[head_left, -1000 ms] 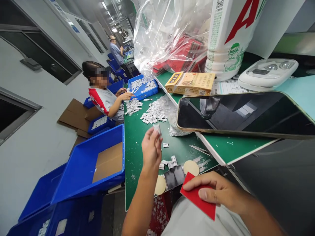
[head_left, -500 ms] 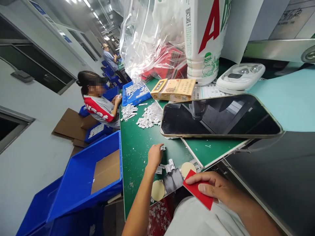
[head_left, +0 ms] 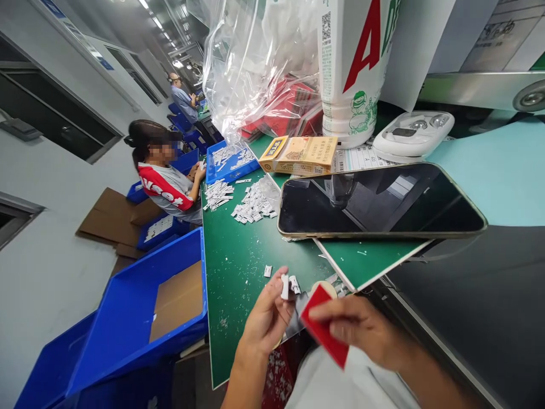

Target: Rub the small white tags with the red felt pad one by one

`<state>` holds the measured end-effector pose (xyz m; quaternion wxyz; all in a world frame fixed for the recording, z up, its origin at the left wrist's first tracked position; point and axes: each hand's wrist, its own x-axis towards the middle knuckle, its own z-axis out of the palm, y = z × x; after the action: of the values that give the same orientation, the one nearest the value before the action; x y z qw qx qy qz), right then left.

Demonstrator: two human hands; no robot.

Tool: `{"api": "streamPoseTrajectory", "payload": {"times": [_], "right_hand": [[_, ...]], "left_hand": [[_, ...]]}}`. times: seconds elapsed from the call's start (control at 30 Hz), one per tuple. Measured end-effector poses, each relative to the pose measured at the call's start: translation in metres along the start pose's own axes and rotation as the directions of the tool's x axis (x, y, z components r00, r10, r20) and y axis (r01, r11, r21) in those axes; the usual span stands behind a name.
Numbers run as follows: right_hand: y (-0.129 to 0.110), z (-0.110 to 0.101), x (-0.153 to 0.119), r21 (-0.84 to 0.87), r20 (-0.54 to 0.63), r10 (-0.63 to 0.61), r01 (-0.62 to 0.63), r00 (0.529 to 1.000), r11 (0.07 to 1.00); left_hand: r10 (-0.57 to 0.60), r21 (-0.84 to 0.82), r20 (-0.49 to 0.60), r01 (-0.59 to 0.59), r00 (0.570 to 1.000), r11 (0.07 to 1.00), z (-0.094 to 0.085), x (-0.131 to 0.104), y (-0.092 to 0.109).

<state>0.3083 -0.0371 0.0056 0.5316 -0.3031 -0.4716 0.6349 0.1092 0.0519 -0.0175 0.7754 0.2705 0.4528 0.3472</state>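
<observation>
My left hand (head_left: 264,319) pinches a small white plastic piece (head_left: 285,287) upright between thumb and fingertips. A second white piece (head_left: 294,285) shows just right of it; whether it lies on the table or touches my fingers, I cannot tell. My right hand (head_left: 368,326) grips a flat red rectangular pad (head_left: 326,329), its far corner close to my left fingers. One loose white piece (head_left: 268,271) lies on the green table (head_left: 238,255) beyond my left hand. Behind the pad, a pale round disc (head_left: 320,288) is partly covered.
White pieces form a pile (head_left: 253,203) beside a smartphone (head_left: 383,201). Behind the phone stand a yellow box (head_left: 300,154), a white bottle (head_left: 351,74) and a clear bag (head_left: 264,62) with red pads. Blue bins (head_left: 179,250) line the left; a co-worker (head_left: 164,170) sits beyond.
My left hand has drawn back toward me, raising a white piece from the table. My right hand has brought the red pad leftward, nearer to it. A loose piece now shows where the left hand was.
</observation>
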Motion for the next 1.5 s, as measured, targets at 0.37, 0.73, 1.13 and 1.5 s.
{"api": "streamPoseTrajectory", "payload": {"times": [0.37, 0.73, 1.13, 1.5], "right_hand": [[-0.014, 0.010, 0.033, -0.373, -0.074, -0.217, 0.175, 0.973, 0.911], [-0.010, 0.032, 0.012, -0.333, -0.222, -0.166, 0.085, 0.961, 0.939], [-0.022, 0.027, 0.027, -0.250, -0.146, -0.074, 0.036, 0.987, 0.968], [-0.020, 0.028, 0.044, -0.072, -0.171, -0.031, 0.018, 0.985, 0.997]], "left_hand": [[-0.107, -0.364, 0.010, 0.103, 0.994, 0.926, 0.033, -0.055, 0.012], [0.909, 0.784, 0.191, -0.615, 0.369, 0.085, 0.019, -0.060, 0.001], [0.934, 0.798, 0.291, -0.592, 0.209, -0.116, 0.017, -0.074, -0.007], [0.988, 0.632, -0.040, -0.763, 0.147, 0.139, 0.026, -0.070, -0.017]]}}
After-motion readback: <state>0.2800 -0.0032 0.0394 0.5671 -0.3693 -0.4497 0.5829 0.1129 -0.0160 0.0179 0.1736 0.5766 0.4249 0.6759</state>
